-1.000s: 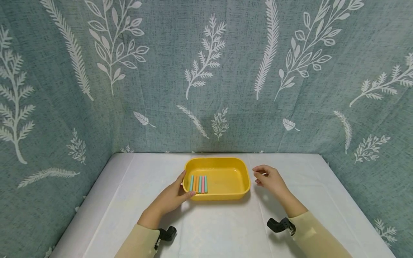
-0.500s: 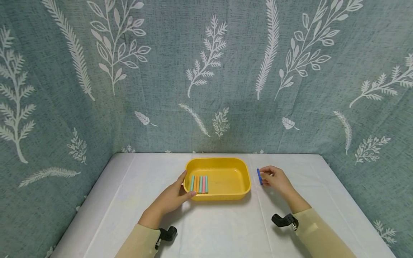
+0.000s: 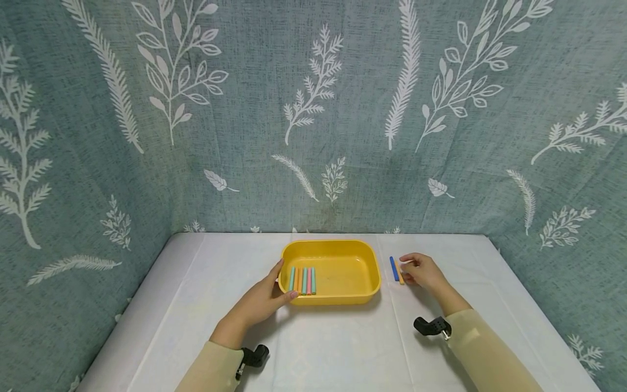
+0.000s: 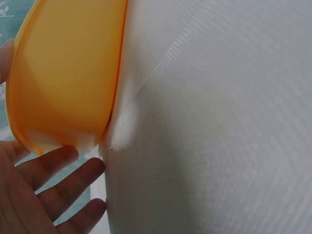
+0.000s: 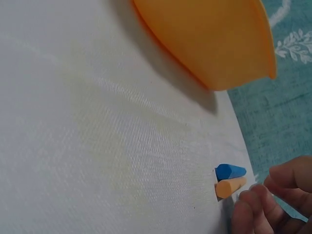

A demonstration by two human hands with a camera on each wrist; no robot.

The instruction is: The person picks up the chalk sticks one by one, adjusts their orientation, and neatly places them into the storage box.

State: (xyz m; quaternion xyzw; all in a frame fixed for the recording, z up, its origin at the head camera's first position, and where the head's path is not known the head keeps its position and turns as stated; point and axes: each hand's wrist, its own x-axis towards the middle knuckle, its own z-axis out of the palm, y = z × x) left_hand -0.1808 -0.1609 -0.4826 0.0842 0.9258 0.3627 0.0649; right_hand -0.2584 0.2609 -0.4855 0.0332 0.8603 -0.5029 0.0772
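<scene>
A yellow tray sits at the middle of the table with several pastel chalk sticks side by side in its left part. My left hand grips the tray's left front corner, thumb over the rim and fingers against the outer wall. To the right of the tray, a blue chalk stick and an orange chalk stick lie together on the cloth. My right hand is just right of the orange stick with loosely bent fingers; nothing is visible in them. The space under those fingers is hidden.
White cloth covers the table. Green patterned fabric hangs behind it and at both sides. Each wrist wears a black camera mount, one on the left wrist and one on the right wrist.
My right hand has shifted right, away from the tray. First the blue chalk stick, then the orange one came into view beside its fingers. My left hand and the tray stay put.
</scene>
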